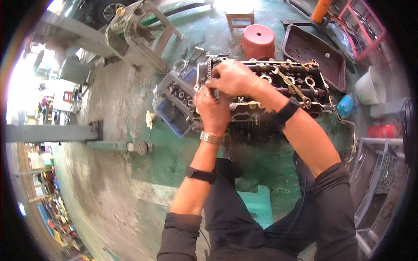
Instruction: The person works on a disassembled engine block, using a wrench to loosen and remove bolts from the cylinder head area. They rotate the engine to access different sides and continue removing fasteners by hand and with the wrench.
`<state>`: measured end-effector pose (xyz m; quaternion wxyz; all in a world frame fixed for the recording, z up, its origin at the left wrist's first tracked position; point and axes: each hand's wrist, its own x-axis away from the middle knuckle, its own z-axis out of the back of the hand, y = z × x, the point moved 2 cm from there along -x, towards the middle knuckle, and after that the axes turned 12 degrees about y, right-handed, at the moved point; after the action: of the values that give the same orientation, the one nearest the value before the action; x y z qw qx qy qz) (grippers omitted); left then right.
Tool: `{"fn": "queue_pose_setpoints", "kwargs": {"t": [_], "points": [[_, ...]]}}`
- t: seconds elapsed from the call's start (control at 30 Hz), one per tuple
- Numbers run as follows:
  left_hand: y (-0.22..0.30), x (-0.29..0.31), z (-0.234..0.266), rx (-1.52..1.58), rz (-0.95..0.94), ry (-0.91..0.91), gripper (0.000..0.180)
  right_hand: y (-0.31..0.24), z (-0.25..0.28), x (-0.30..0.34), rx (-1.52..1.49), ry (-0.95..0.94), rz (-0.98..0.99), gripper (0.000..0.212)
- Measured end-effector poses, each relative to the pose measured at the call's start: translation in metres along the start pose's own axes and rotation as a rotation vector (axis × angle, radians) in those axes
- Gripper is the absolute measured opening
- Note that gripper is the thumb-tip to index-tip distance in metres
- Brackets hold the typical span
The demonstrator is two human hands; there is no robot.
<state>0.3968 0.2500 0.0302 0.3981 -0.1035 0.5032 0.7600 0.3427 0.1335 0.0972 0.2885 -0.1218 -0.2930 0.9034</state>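
Note:
An engine with its camshafts exposed stands in front of me. Both of my hands are at its left end, beside the timing chain. My left hand is closed there, fingers bent inward, and what it grips is hidden. Just above it, my right hand reaches in from the right with its fingers pinched together; whatever is between them is too small to make out. The fingertips of the two hands nearly meet. Across the camshafts, right of my hands, lies a combination wrench that neither hand touches.
Left of the engine, a grey parts tray holding small parts sits by a blue bin. Behind stand a red stool and a black drip tray. A white bucket is at right; a turquoise stool is beneath me.

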Motion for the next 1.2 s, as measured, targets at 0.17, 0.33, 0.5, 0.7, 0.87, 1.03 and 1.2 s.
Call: {"fn": "queue_pose_setpoints", "kwargs": {"t": [0.17,0.33,0.5,0.7,0.87,1.03,1.2], "points": [[-0.015,-0.001,-0.005,-0.059,-0.119,-0.018,0.015,0.009,0.003,-0.002,-0.202,-0.075,0.041,0.041],[-0.019,-0.001,-0.004,0.018,0.188,0.174,0.026,0.039,-0.013,-0.019,-0.316,0.383,-0.046,0.032],[-0.018,-0.007,-0.003,0.067,0.297,0.235,0.033,0.052,-0.044,-0.016,-0.063,0.276,-0.047,0.023],[-0.033,-0.009,-0.006,0.051,0.344,0.316,0.033,0.055,-0.059,-0.019,-0.061,0.218,-0.053,0.026],[-0.038,-0.004,-0.013,-0.174,0.357,0.283,0.035,0.054,-0.065,-0.020,0.015,0.470,0.174,0.022],[-0.035,-0.004,-0.022,-0.026,0.469,0.319,0.027,0.050,-0.068,-0.023,0.058,0.391,0.098,0.017],[-0.037,-0.003,-0.025,-0.016,0.422,0.341,0.026,0.055,-0.076,-0.024,0.093,0.410,0.166,0.010]]}}
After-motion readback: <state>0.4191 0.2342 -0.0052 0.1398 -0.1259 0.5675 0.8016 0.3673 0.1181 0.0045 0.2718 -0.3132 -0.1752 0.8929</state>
